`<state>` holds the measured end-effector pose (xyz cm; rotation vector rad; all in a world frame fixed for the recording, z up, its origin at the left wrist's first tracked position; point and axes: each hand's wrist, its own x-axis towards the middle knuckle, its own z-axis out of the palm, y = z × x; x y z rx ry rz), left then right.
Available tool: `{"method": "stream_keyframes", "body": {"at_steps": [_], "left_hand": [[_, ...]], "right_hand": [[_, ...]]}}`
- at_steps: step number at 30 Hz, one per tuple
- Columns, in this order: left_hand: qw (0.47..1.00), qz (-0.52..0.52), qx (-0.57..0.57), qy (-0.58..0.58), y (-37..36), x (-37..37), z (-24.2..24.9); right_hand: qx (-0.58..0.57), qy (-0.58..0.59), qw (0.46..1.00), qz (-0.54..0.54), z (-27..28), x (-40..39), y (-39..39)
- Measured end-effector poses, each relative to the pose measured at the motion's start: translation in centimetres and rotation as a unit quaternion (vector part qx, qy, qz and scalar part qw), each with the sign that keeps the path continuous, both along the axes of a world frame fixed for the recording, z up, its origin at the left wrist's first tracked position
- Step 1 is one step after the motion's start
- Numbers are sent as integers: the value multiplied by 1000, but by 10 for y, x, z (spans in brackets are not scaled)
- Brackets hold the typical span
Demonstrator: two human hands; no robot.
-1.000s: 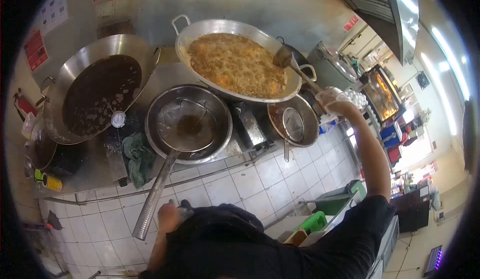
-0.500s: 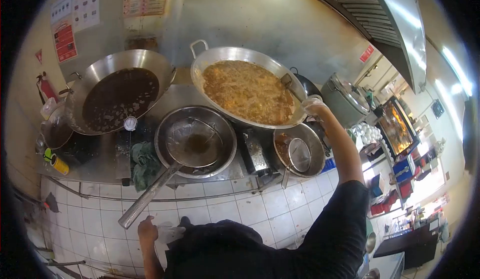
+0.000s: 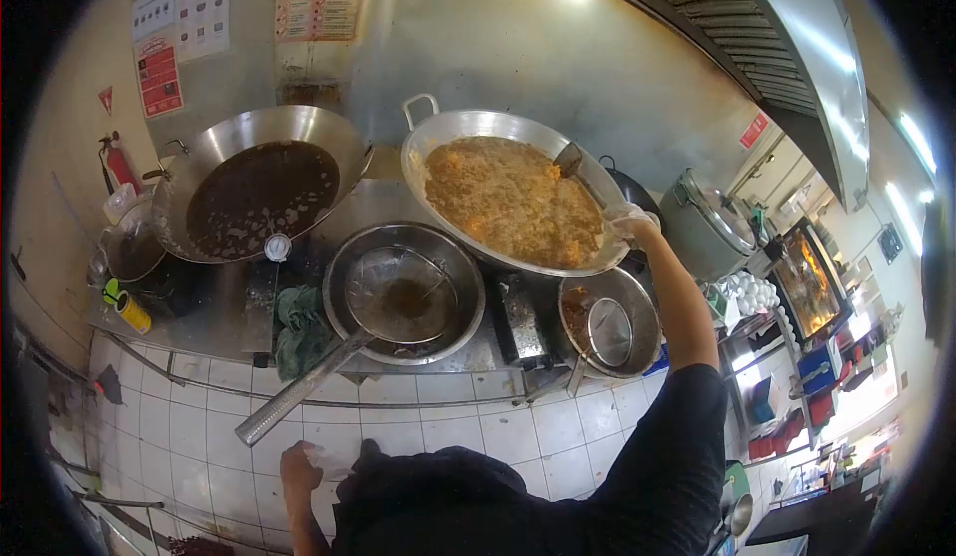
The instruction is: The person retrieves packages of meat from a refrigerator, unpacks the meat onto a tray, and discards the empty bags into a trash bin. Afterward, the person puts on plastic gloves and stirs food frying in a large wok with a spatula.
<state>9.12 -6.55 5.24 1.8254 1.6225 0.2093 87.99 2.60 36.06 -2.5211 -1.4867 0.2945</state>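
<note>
My right hand [image 3: 634, 222], covered in clear plastic, is closed around the handle of a long-handled metal turner [image 3: 569, 161] at the right rim of a big wok [image 3: 426, 143]. The turner's dark blade is at the far right side of the bubbling oil [image 3: 503, 198], where orange-brown fried pieces show. Down by my body, on the left, my left hand [image 3: 301, 472] has curled fingers, with thin clear plastic [image 3: 327, 458] at them. A large strainer [image 3: 406, 297] lies across a steel basin [image 3: 473, 302], its handle pointing toward my left hand.
Another wok [image 3: 239, 128] with dark liquid stands at left. A steel pot [image 3: 647, 332] holding a small strainer [image 3: 609, 332] sits below the frying wok. A green cloth [image 3: 299, 327] hangs over the counter edge. Eggs [image 3: 747, 294] and a large lidded pot [image 3: 707, 222] are at right.
My view has shifted, so the stove things appear farther right and lower. Relative to the wok, the turner's blade has moved left and away from the right rim. My left hand stays low.
</note>
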Motion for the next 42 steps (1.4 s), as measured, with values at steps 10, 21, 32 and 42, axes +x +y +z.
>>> {"method": "stream_keyframes", "body": {"at_steps": [10, 21, 32, 42], "left_hand": [[987, 0, 162, 2, 21, 18, 29], [981, -80, 163, 67, 50, 26, 2], [991, -101, 77, 33, 56, 36, 7], [987, -155, 47, 18, 68, 58, 24]], "right_hand": [[-106, -324, 903, 262, 35, 6, -17], [-240, -352, 886, 184, 103, -43, -87], [-354, -258, 879, 189, 164, -138, -148], [-220, -66, 972, 46, 165, -203, -178]]}}
